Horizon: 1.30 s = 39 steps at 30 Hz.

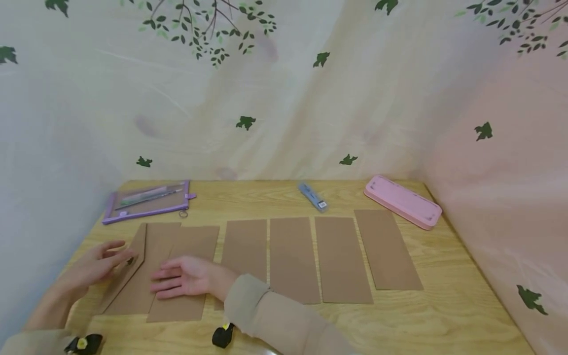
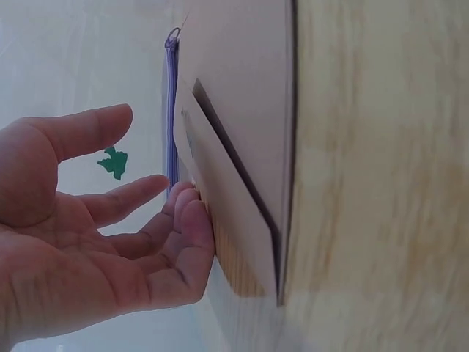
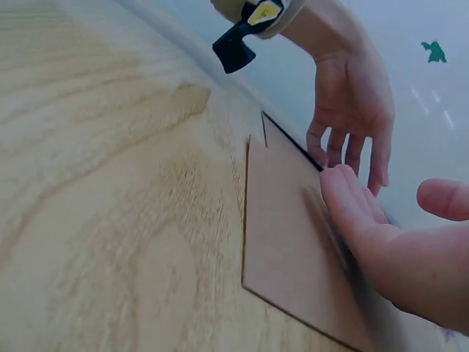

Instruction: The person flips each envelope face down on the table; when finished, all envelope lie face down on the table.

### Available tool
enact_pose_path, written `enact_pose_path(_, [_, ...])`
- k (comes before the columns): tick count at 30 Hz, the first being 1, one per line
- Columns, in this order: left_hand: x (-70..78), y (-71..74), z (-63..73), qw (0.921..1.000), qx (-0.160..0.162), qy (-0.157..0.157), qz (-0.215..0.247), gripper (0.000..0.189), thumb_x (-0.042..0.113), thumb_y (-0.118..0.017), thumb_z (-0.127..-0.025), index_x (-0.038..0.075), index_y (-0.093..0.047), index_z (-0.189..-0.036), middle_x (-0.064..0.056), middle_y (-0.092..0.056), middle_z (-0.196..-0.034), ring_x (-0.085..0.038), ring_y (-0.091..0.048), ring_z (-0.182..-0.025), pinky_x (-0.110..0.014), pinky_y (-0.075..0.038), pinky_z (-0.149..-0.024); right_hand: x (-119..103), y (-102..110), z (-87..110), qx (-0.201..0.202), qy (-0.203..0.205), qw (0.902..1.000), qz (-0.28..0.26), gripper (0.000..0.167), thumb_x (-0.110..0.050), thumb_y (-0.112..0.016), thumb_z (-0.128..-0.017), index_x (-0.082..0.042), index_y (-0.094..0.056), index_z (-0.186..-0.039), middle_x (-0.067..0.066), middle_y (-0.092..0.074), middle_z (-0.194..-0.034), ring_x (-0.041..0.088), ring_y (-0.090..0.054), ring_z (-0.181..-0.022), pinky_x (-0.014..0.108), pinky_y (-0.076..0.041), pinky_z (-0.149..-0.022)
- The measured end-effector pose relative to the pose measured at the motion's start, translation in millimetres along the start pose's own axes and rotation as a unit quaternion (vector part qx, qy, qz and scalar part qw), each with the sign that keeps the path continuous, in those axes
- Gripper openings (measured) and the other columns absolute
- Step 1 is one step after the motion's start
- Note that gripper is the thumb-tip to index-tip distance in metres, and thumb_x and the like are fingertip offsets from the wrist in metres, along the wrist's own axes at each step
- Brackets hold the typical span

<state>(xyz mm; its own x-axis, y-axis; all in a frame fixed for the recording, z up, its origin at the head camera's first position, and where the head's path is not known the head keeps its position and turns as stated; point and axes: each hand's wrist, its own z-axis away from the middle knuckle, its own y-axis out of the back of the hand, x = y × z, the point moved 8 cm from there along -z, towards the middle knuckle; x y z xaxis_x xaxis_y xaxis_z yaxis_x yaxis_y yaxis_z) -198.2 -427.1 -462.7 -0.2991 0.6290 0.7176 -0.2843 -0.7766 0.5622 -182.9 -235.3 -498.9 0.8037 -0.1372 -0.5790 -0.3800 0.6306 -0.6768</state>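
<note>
A brown paper envelope [image 1: 159, 241] lies at the left end of a row, with its pointed flap [image 1: 126, 278] on the left side. My left hand [image 1: 95, 266] is at that flap, its thumb held apart from the fingers. In the left wrist view the loosely bent fingertips [image 2: 194, 220] meet the flap's outer edge. My right hand [image 1: 188, 278] is over the neighbouring brown paper piece [image 1: 197, 241], fingers extended and pointing left. Nothing is gripped by it. Whether its fingers touch the paper is unclear. A small dark mark on the flap is partly covered by the left fingers.
Several more brown rectangles [image 1: 290, 256] continue the row rightward, one partly under the right forearm. Along the back lie a purple-edged clear zip pouch [image 1: 151, 215] with pens, a small blue packet [image 1: 312, 196] and a pink case [image 1: 401, 202]. Printed cloth walls stand behind and beside.
</note>
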Motion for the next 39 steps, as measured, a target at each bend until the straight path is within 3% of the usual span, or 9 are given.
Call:
enact_pose_path(5, [1.0,1.9,-0.4,0.9998,-0.003,-0.004,-0.020,0.083,0.043,-0.044,-0.109,-0.020,-0.010,-0.151,-0.047,-0.029,-0.145,-0.028,-0.053,-0.110,-0.037,-0.055,-0.084,-2.0,-3.1,5.2,-0.014,-0.005,0.9998,0.014,0.030,-0.016,-0.044,-0.108,0.000,-0.053,-0.132,0.022,-0.057,-0.141,0.046,-0.047,-0.134,0.059,-0.035,-0.114])
enact_pose_path(12, [3.7,2.5,-3.1,0.9997,-0.011,-0.002,-0.022,0.082,0.044,-0.041,-0.109,-0.019,-0.011,-0.151,-0.048,-0.027,-0.146,-0.048,-0.048,-0.124,-0.045,-0.056,-0.089,-4.4,-4.8,2.6,-0.027,-0.010,0.9996,-0.006,0.022,-0.017,-0.043,-0.108,-0.004,-0.054,-0.122,0.023,-0.055,-0.142,0.046,-0.045,-0.136,0.058,-0.033,-0.116])
enact_pose_path(18, [2.5,3.9,-5.5,0.9995,-0.005,-0.001,-0.030,0.082,0.045,-0.042,-0.109,-0.020,-0.013,-0.151,-0.047,-0.028,-0.147,-0.037,-0.053,-0.117,-0.035,-0.056,-0.082,-7.0,-10.6,-1.0,-0.048,-0.008,0.9988,0.001,0.020,-0.019,-0.041,-0.109,-0.010,-0.052,-0.096,0.021,-0.057,-0.142,0.044,-0.045,-0.137,0.058,-0.032,-0.116])
enact_pose_path(23, [1.3,3.2,-6.1,0.9992,0.001,-0.002,-0.039,0.082,0.046,-0.042,-0.109,-0.020,-0.017,-0.150,-0.045,-0.032,-0.147,-0.034,-0.054,-0.114,-0.031,-0.055,-0.079,-5.7,-7.2,-2.0,-0.055,-0.014,0.9982,-0.019,0.022,-0.021,-0.040,-0.109,-0.010,-0.053,-0.094,0.020,-0.055,-0.144,0.043,-0.043,-0.138,0.056,-0.030,-0.118])
enact_pose_path(27, [-1.6,-0.3,-5.6,0.9997,0.003,0.006,-0.024,0.082,0.046,-0.045,-0.108,-0.019,-0.018,-0.150,-0.026,-0.061,-0.100,-0.018,-0.057,-0.081,-0.027,-0.052,-0.071,-4.4,-1.5,-2.9,-0.042,-0.009,0.9984,-0.037,0.021,-0.019,-0.043,-0.108,-0.011,-0.054,-0.093,0.021,-0.057,-0.141,0.043,-0.046,-0.137,0.056,-0.031,-0.117])
enact_pose_path(30, [-3.1,-3.1,-5.4,0.9999,0.002,0.008,-0.009,0.081,0.044,-0.047,-0.108,-0.019,-0.017,-0.151,0.005,-0.044,-0.068,-0.010,-0.043,-0.058,-0.027,-0.048,-0.065,-2.9,0.5,-2.8,-0.037,-0.012,0.9985,-0.039,0.023,-0.018,-0.044,-0.108,-0.010,-0.057,-0.091,0.021,-0.058,-0.140,0.042,-0.046,-0.137,0.056,-0.031,-0.117])
enact_pose_path(32, [-2.7,-4.0,-5.4,0.9999,0.001,0.007,-0.010,0.080,0.043,-0.047,-0.108,-0.019,-0.018,-0.150,0.008,-0.039,-0.063,-0.009,-0.041,-0.056,-0.026,-0.048,-0.065,-2.3,1.1,-2.3,-0.039,-0.016,0.9984,-0.038,0.023,-0.018,-0.044,-0.108,-0.009,-0.058,-0.092,0.021,-0.057,-0.141,0.041,-0.046,-0.137,0.055,-0.031,-0.118])
enact_pose_path(35, [-0.7,-4.1,-6.7,0.9996,0.001,0.004,-0.027,0.080,0.044,-0.047,-0.108,-0.019,-0.020,-0.150,-0.004,-0.051,-0.073,-0.014,-0.049,-0.062,-0.028,-0.050,-0.069,-2.1,2.7,-1.7,-0.039,-0.019,0.9983,-0.038,0.021,-0.018,-0.045,-0.108,-0.008,-0.059,-0.096,0.021,-0.057,-0.141,0.041,-0.046,-0.137,0.055,-0.031,-0.118])
enact_pose_path(39, [0.1,-5.8,-8.6,0.9984,0.000,-0.004,-0.056,0.082,0.048,-0.045,-0.107,-0.019,-0.025,-0.148,-0.041,-0.053,-0.123,-0.045,-0.059,-0.105,-0.046,-0.056,-0.084,-2.7,7.1,-0.9,-0.027,-0.013,0.9990,-0.032,0.017,-0.018,-0.047,-0.107,-0.010,-0.060,-0.098,0.020,-0.058,-0.139,0.043,-0.047,-0.136,0.056,-0.033,-0.116])
